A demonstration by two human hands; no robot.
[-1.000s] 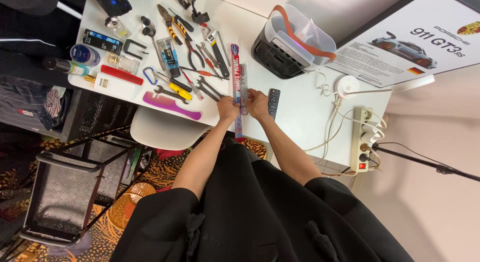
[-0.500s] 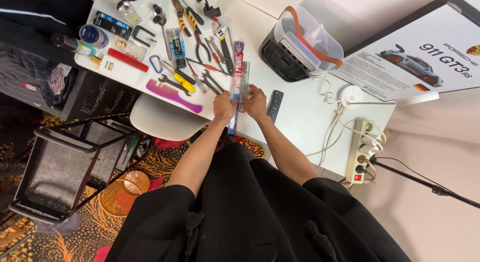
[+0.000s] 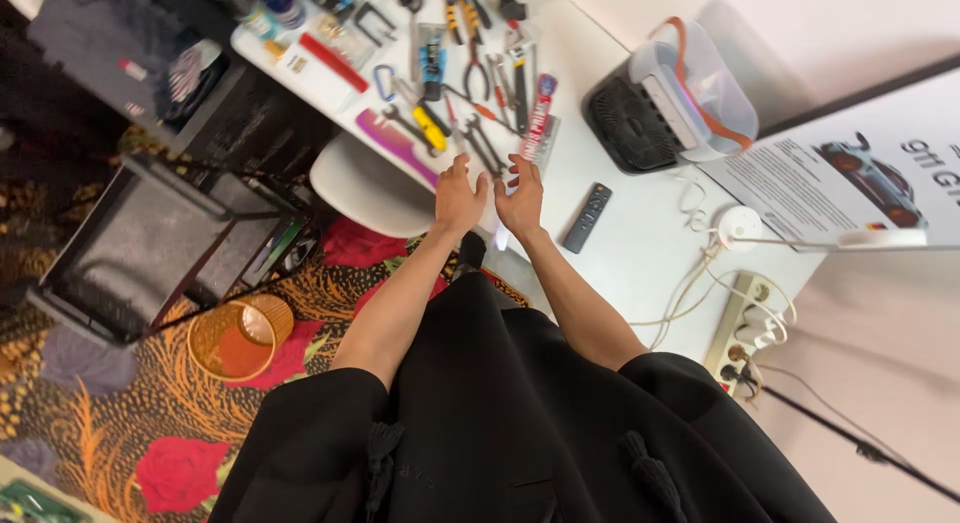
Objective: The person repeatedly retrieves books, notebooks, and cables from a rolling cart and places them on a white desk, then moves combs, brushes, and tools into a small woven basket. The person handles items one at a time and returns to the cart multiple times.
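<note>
- The long red-and-blue ruler (image 3: 538,113) lies on the white table (image 3: 640,233) just beyond the person's fingertips, toward the far side of the scene and a touch right of the gap between the two hands.
- Its long axis runs near-to-far, tilted slightly — roughly in line with the person's forearms, so its near end points back at the hands; that near end seems hidden behind the right hand.
- A clear ruler (image 3: 547,138) lies along its right side, touching or nearly so; the blur keeps me from saying which.
- The right hand (image 3: 522,200) is the nearer of the two — its fingertips reach almost to the rulers' near ends.
- The left hand (image 3: 458,196) sits just beside it, closer to the wrenches (image 3: 480,143) and the pink comb (image 3: 392,145) on the left.
- Both hands lie palm-down at the near edge of the table, side by side, fingers spread loosely and extended; neither one grips anything that I can see.
- A black remote (image 3: 587,217) lies to the right of the right hand, apart from it, on bare tabletop.
</note>
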